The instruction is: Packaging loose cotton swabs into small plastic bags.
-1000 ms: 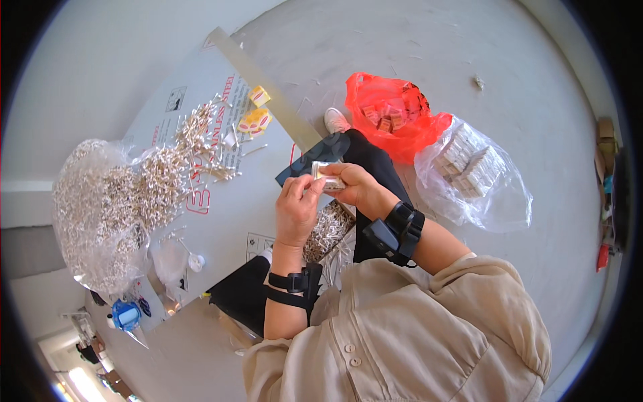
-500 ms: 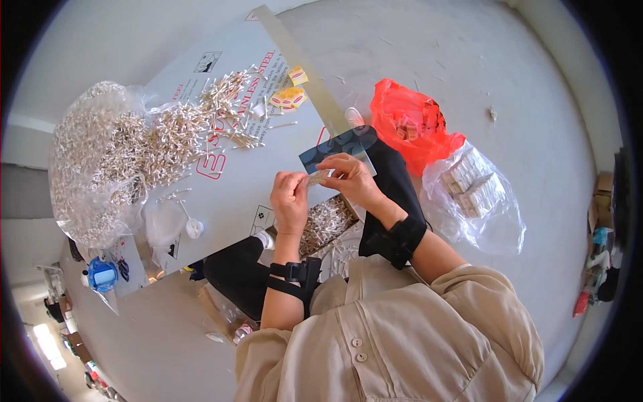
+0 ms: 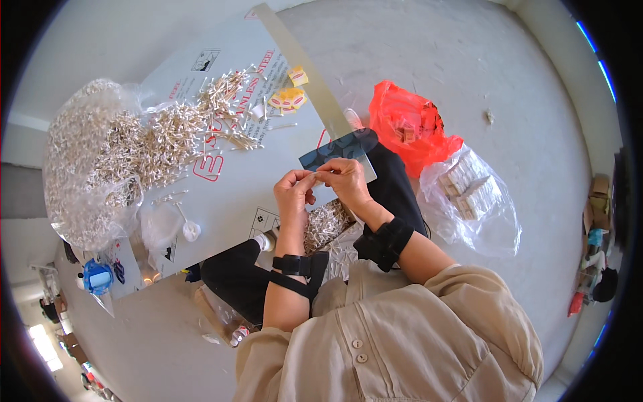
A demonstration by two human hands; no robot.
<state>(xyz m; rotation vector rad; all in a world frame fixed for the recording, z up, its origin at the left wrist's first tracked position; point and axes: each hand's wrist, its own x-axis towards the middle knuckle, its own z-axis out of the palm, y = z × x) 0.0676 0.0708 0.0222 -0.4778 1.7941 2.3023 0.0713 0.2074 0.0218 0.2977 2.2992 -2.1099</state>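
My left hand and my right hand meet at the fingertips, just above the near edge of the sheet-topped table. Both are closed in a pinch. A small pale thing shows between them, mostly covered by the fingers, and I cannot make out its kind. Under the hands, at my lap, stands an open box full of cotton swabs. A dark blue glossy flat piece lies at the table's edge, just beyond my right hand.
A big heap of cotton swabs spills from a clear bag on the left. Yellow printed cards lie farther back. On the floor to the right are a red plastic bag and a clear bag of white bundles.
My fingertips have drawn together and now cover most of the pale thing that showed between them. The left hand has shifted slightly right; the right hand has turned inward and slightly down.
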